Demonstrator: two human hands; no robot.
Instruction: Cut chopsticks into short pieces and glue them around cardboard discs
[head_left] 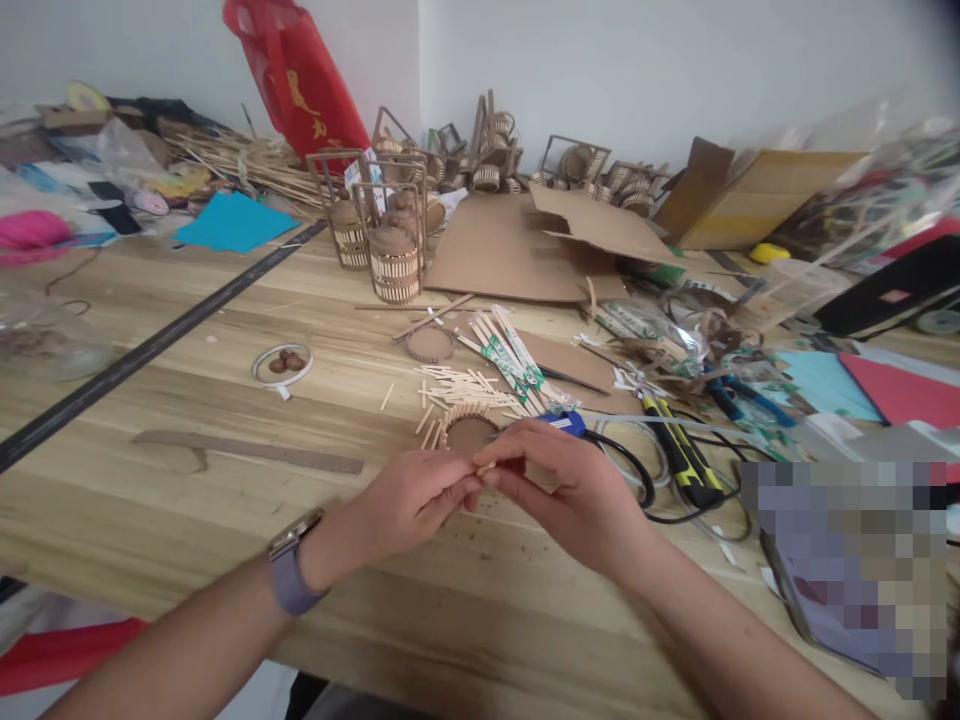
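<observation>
While the left hand (416,497) and right hand (576,485) meet at the fingertips in the head view, just nearer the wearer than the round brown base (471,437), the right grip is narrow, pinching a small pale piece (487,468). I cannot tell whether the left grip holds anything. Fingers cover most of the piece, hiding its direction and long axis. Short sticks (469,411) (several seem upright) edge the base on the worktop (150,525); loose sticks (466,384) lie just beyond it. Right of the base is a blue tool (566,424).
</observation>
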